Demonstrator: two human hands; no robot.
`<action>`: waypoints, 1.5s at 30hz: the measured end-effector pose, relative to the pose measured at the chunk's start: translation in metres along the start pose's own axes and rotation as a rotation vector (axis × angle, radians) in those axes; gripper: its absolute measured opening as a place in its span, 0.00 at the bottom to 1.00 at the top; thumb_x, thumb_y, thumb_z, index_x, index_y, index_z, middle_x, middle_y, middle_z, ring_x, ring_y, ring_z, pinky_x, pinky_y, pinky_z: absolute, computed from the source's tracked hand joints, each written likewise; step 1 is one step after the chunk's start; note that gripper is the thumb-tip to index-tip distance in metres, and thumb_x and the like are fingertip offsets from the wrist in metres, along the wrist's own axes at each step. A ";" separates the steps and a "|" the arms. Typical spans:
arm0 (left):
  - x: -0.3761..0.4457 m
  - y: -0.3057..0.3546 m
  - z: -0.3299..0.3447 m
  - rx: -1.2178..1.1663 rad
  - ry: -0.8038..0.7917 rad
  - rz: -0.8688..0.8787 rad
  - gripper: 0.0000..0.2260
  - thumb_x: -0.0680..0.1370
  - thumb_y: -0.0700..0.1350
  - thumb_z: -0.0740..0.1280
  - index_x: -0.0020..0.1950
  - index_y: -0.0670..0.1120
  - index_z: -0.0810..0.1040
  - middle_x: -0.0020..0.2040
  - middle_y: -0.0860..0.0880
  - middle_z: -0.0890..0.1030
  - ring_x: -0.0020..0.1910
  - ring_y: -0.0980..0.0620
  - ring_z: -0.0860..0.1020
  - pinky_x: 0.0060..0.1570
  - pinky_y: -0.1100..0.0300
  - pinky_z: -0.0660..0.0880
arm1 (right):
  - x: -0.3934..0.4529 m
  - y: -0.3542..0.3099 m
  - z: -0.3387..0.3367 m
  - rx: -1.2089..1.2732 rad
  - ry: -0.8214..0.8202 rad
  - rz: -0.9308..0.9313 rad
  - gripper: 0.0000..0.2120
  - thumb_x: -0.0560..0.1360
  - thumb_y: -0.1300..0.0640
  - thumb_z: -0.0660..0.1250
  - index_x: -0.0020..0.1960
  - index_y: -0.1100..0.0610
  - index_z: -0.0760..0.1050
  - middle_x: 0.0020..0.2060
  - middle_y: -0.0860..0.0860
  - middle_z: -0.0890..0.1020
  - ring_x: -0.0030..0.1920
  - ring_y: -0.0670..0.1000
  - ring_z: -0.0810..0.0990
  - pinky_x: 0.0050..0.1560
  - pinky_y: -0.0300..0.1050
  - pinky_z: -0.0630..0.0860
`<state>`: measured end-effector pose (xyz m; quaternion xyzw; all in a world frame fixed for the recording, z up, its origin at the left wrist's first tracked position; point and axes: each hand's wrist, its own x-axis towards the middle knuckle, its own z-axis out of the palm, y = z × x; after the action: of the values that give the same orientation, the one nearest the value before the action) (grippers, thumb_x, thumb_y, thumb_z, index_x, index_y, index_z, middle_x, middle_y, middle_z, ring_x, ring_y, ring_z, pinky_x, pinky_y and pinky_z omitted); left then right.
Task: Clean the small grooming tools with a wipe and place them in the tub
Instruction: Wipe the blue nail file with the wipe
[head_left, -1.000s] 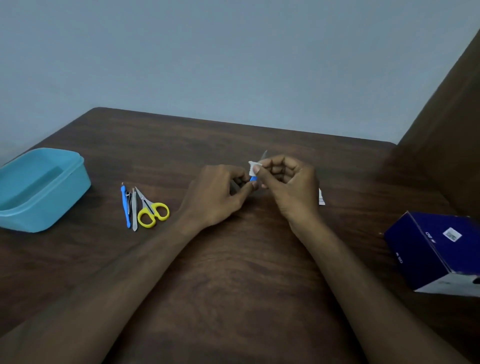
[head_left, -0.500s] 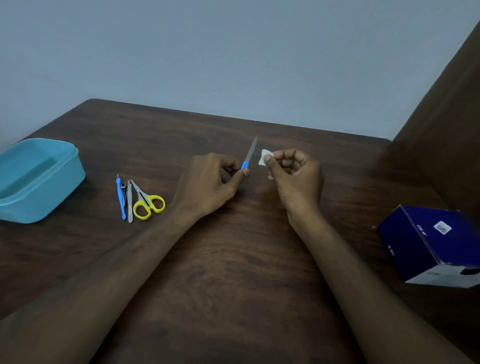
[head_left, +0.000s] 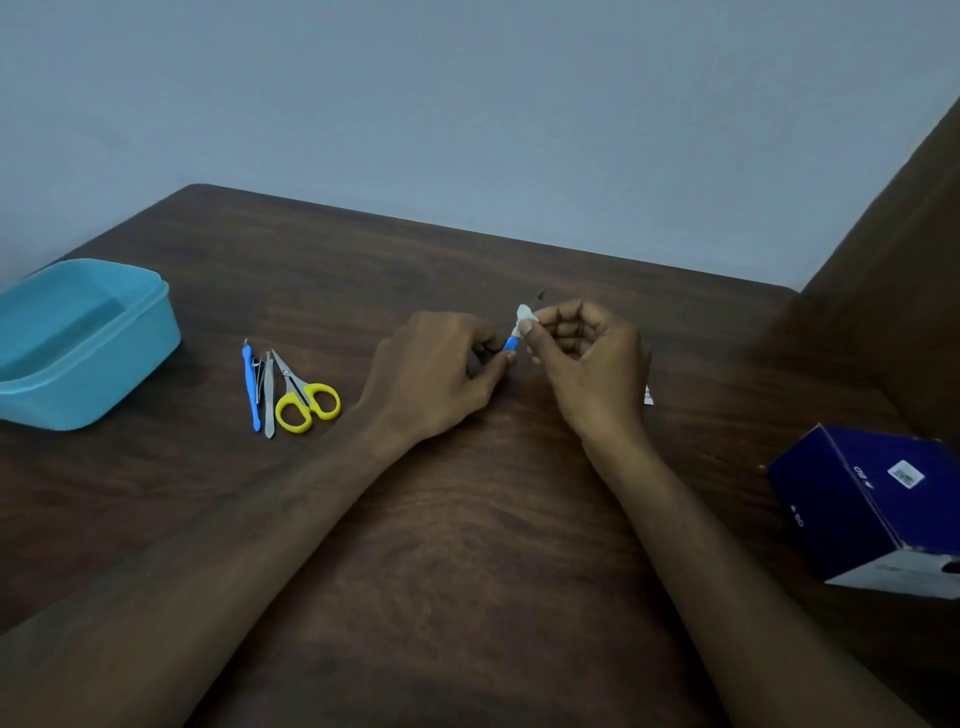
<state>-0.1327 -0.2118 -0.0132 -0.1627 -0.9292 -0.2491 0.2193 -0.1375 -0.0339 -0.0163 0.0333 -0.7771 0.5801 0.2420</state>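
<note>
My left hand (head_left: 436, 371) pinches the blue handle of a nail file (head_left: 511, 342) above the table's middle. Its metal blade points up and away, and only the tip shows. My right hand (head_left: 587, 364) pinches a small white wipe (head_left: 523, 315) folded around the blade just above the handle. A light blue tub (head_left: 78, 345) stands at the left edge with nothing visible in it. Between tub and hands lie yellow-handled scissors (head_left: 306, 397), a silver tweezer (head_left: 268, 400), a blue-handled tool (head_left: 251, 384) and a small dark tool (head_left: 258, 366).
A dark blue box (head_left: 878, 506) lies tilted at the right edge of the wooden table (head_left: 467, 545). A scrap of white wrapper (head_left: 648, 396) peeks out behind my right wrist. A dark wooden panel (head_left: 893, 270) rises at the right. A grey wall backs the table.
The wipe was on the blade, came off it half a second ago with the whole blade bare, and is now back around the blade near the handle. The tools on the table have not moved.
</note>
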 end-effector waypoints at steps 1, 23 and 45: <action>0.000 0.000 0.000 0.006 0.000 0.000 0.10 0.81 0.59 0.68 0.49 0.55 0.84 0.40 0.57 0.84 0.42 0.54 0.81 0.31 0.61 0.65 | 0.000 0.001 0.001 -0.023 -0.001 0.009 0.08 0.74 0.53 0.81 0.41 0.48 0.83 0.37 0.46 0.88 0.40 0.50 0.88 0.47 0.59 0.86; 0.001 -0.002 0.002 0.015 0.011 0.026 0.12 0.81 0.61 0.67 0.47 0.54 0.82 0.39 0.56 0.81 0.40 0.54 0.78 0.31 0.60 0.63 | 0.000 0.001 -0.002 -0.101 0.068 0.015 0.06 0.75 0.56 0.80 0.42 0.50 0.84 0.36 0.45 0.87 0.38 0.47 0.87 0.46 0.56 0.87; 0.002 -0.006 0.003 -0.019 -0.010 0.049 0.13 0.81 0.61 0.66 0.46 0.54 0.82 0.39 0.56 0.80 0.40 0.52 0.78 0.33 0.55 0.74 | -0.003 -0.005 -0.003 -0.195 0.133 -0.090 0.04 0.76 0.59 0.78 0.44 0.51 0.85 0.37 0.41 0.86 0.37 0.41 0.85 0.42 0.40 0.83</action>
<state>-0.1374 -0.2146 -0.0167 -0.1885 -0.9236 -0.2517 0.2192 -0.1320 -0.0335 -0.0120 0.0062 -0.8097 0.4914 0.3208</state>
